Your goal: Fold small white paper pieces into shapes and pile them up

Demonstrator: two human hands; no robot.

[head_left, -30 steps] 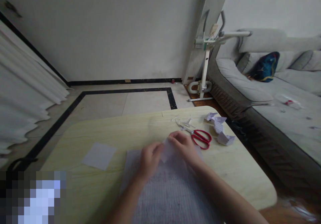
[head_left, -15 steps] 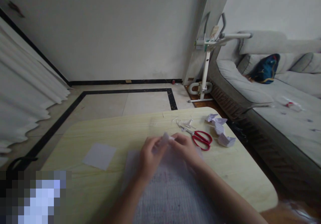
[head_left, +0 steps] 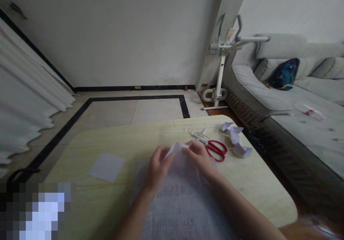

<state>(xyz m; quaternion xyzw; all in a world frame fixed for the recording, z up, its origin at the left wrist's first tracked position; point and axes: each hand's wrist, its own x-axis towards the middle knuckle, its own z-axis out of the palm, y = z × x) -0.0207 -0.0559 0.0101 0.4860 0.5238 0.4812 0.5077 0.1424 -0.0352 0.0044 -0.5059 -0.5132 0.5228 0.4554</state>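
A small white folded paper (head_left: 177, 149) is held up between my two hands over the middle of the table. My left hand (head_left: 159, 163) pinches its left side, and my right hand (head_left: 198, 156) grips its right side. Below them a large sheet of paper with lines and writing (head_left: 180, 204) lies on the table, partly covered by my forearms. Red-handled scissors (head_left: 216, 150) rest just right of my right hand. To the left of my hands a square white paper (head_left: 106, 167) lies flat.
Several folded paper pieces (head_left: 234, 137) sit along the right edge of the wooden table (head_left: 258, 193). Thin paper scraps (head_left: 201, 132) lie near the scissor tips. Beyond the table stand a white exercise machine (head_left: 220, 68) and a grey sofa (head_left: 271, 100).
The paper between my hands has spread wider and shows more of its surface. My hands have shifted slightly apart; everything else on the table stays put.
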